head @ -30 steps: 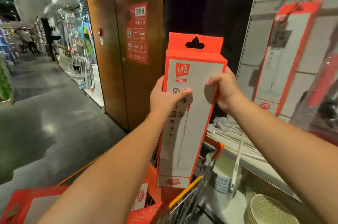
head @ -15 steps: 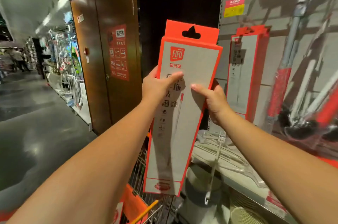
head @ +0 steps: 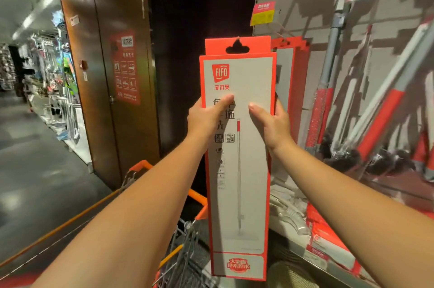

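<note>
Head view: grips tall orange-and-white box (head: 239,193) with both hands, about a third down from its top. Clamps left edge with left hand (head: 206,121), thumb flat across printed front, fingers behind box, out of sight. Clamps right edge with right hand (head: 273,123), thumb on front, fingers curled round edge to back. Holds box upright, touching nothing else, hang-tab hole on top, printed face to camera, above far right corner of wire shopping cart (head: 185,240). Covers part of cart's orange rim with box's lower half. Beyond cart, to right: same-style boxes (head: 293,71) hanging on wall panel, just behind held box's upper right. Further right of cart: red-and-grey mops (head: 385,104), blurred. Right of cart, low: shelf with red-and-white packs (head: 328,243). Beyond cart, to left: brown door (head: 98,99) with red sign (head: 125,67).
</note>
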A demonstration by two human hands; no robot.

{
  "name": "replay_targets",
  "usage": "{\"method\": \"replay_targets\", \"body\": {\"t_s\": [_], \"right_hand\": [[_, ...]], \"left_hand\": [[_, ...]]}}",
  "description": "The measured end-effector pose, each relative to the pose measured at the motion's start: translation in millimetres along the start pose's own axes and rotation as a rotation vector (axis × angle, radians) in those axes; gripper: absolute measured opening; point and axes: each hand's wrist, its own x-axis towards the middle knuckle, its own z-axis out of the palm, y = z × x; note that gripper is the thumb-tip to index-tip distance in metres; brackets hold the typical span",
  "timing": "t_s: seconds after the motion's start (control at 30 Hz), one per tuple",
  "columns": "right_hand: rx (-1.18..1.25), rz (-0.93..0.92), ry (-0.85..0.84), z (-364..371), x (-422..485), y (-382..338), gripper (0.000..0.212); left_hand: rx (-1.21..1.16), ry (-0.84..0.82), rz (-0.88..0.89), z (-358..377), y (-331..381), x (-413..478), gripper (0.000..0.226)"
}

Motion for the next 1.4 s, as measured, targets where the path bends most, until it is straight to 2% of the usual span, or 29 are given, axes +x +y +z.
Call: {"method": "replay_targets", "body": {"t_s": [0.13, 0.37, 0.57, 0.9, 1.4], "right_hand": [[-0.074, -0.040, 0.048, -15.2, 0.9, 7.4, 0.046], [-0.309, -0.131, 0.089, -25.5, 14.8, 27.6, 0.053], [-0.429, -0.152, 0.219, -17.7, 36.1, 41.4, 0.038], [-0.623, -0.037, 0.372, -2.0, 63.9, 60.4, 0.085], [-0.715, -0.055, 0.308, -50.9, 160.3, 72.7, 0.088]], "left_hand": [[-0.011, -0.089, 0.004, 11.2, -14.1, 2.9, 0.027], [-0.042, -0.100, 0.021, 22.8, -41.0, 26.1, 0.026], [-0.036, -0.170, 0.034, 28.0, -58.2, 65.0, 0.026], [-0.011, -0.280, 0.074, 33.2, -78.8, 119.2, 0.021], [-0.060, -0.215, 0.089, 104.4, -92.9, 189.6, 0.040]]}}
